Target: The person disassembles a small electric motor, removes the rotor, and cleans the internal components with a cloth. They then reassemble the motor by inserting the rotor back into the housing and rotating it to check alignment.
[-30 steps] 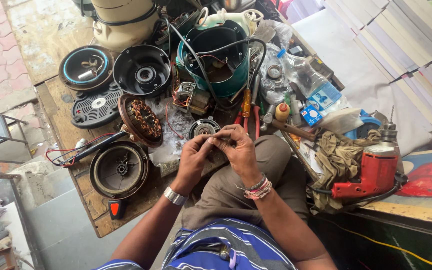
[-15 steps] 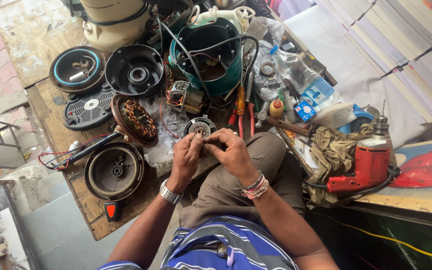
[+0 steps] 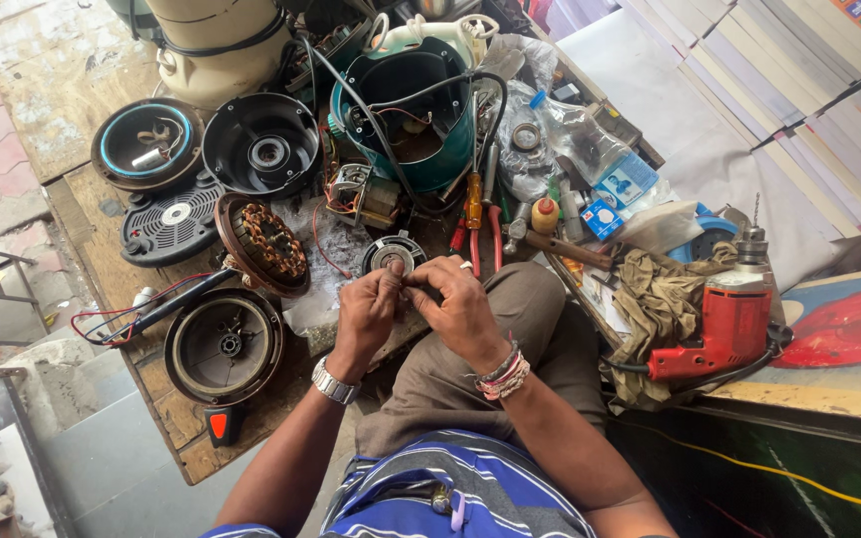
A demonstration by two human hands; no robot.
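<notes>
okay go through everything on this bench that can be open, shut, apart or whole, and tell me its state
left hand: fingertips pinched with the right; what they hold is too small to tell
right hand: same pinch
teal housing: open, wires inside
stator: bare, windings exposed
black round cover: off, lying open side up
red drill: whole, lying idle on a cloth
screwdriver: lying unused
</notes>
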